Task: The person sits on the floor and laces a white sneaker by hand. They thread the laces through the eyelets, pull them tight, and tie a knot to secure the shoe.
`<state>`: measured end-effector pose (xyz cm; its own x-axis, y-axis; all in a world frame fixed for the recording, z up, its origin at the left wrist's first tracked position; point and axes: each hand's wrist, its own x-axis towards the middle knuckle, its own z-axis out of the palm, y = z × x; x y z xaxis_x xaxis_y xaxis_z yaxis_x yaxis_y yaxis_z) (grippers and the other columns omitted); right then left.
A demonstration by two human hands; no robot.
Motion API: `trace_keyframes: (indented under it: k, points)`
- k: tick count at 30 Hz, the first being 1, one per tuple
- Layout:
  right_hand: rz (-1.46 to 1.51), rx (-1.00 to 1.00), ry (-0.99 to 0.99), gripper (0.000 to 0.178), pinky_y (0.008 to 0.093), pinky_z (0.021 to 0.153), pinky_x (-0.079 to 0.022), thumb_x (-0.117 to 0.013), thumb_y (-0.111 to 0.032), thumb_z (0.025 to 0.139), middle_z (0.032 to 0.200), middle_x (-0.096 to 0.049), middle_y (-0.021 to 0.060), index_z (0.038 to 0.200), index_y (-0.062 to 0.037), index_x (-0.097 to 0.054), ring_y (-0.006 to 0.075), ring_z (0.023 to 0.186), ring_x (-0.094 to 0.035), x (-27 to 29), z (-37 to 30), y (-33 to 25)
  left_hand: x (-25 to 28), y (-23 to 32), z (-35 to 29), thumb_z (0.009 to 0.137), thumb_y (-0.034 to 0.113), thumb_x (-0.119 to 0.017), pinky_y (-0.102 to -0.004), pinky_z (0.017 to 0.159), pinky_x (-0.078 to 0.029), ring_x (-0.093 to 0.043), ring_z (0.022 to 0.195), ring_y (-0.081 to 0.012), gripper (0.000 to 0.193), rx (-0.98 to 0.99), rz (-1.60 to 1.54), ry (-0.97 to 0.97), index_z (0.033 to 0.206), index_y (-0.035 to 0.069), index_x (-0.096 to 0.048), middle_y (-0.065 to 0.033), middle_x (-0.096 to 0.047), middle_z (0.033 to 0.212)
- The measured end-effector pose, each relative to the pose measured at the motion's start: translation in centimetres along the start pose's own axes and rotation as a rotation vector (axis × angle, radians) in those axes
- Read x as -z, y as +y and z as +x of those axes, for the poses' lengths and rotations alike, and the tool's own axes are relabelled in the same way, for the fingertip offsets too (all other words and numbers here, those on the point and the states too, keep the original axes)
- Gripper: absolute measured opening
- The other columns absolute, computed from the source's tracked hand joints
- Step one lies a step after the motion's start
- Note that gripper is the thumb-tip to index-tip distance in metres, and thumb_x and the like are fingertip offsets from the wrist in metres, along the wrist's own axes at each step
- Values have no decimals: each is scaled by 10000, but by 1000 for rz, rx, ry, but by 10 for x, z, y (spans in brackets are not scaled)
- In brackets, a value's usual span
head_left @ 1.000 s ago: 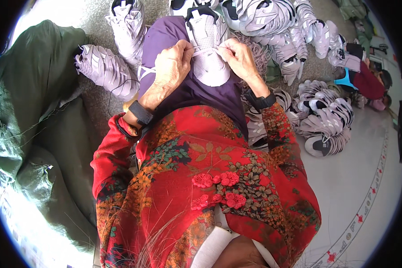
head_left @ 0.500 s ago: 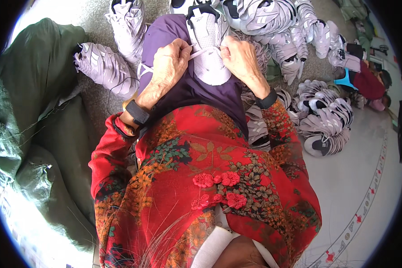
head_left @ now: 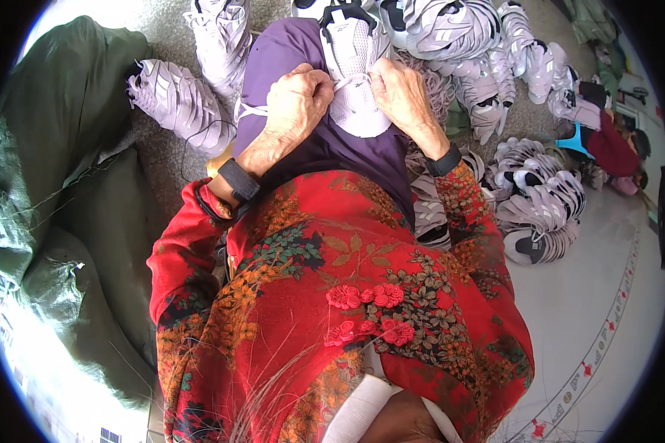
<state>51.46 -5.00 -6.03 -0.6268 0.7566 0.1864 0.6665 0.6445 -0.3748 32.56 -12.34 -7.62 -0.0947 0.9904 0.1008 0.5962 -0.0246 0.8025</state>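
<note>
A pale lilac shoe upper (head_left: 359,114) with a black-lined collar rests on my purple-trousered lap, its rounded toe toward me. A pale shoelace (head_left: 349,81) crosses its front between my hands. My left hand (head_left: 300,103), at the shoe's left side, is closed on the lace, and a loose lace length (head_left: 253,111) shows left of that wrist. On the shoe's other side, my right hand (head_left: 402,94) is closed too, pinching lace by the upper's edge. The fingertips of both hands are partly hidden.
Bundles of stacked lilac uppers lie left (head_left: 179,105), at the far side (head_left: 451,28) and right (head_left: 539,196). Loose pale laces (head_left: 425,77) are heaped beside my right hand. A large green sack (head_left: 66,140) stands at left. Another person in dark red (head_left: 613,145) is at far right.
My left hand has moved right, close to the shoe, and the lace stretch between it and the shoe is shorter. My right hand keeps its place beside the upper.
</note>
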Motion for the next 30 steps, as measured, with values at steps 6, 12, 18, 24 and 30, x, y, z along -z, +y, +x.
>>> trace_keyframes:
  k: [6, 12, 18, 24, 30]
  points:
    - [-56, 32, 21, 124, 444, 577, -452, -546, -115, 816, 657, -543, 177, 796, -15, -477, 361, 645, -567, -1, -2, -4, -5, 11, 3, 752, 120, -615, -344, 571, -484, -617, 595, -256, 93, -141, 177, 30, 776, 37, -651, -113, -612, 704]
    - [-107, 26, 67, 126, 418, 597, -467, -569, -97, 760, 617, -529, 149, 756, -20, -469, 322, 642, -564, -2, -4, -10, -6, 9, 4, 761, 154, -603, -286, 524, -471, -586, 512, -134, 178, 253, -186, -24, 721, -13, -648, -95, -602, 560]
    - [-86, 20, 94, 119, 419, 599, -466, -559, -92, 766, 623, -530, 149, 751, -19, -466, 323, 648, -563, -4, -6, -10, -15, 16, 5, 760, 160, -605, -274, 529, -460, -556, 505, -108, 185, 570, -396, -22, 721, -13, -657, -80, -598, 557]
    - [-16, 117, -46, 90, 411, 628, -472, -549, -59, 755, 708, -546, 135, 811, -31, -484, 315, 721, -557, 1, 0, 6, -11, 0, 14, 785, 132, -589, -381, 563, -475, -601, 581, -284, 116, -62, 38, -38, 740, 28, -616, -129, -606, 676]
    - [-135, 512, -11, 171, 380, 854, -442, -540, -97, 779, 1049, -535, 69, 949, -79, -548, 241, 1065, -503, 23, 25, 22, 14, 3, 31, 745, 140, -648, -339, 817, -478, -548, 1006, -274, 318, -421, 303, -60, 1050, 129, -560, -59, -542, 1089]
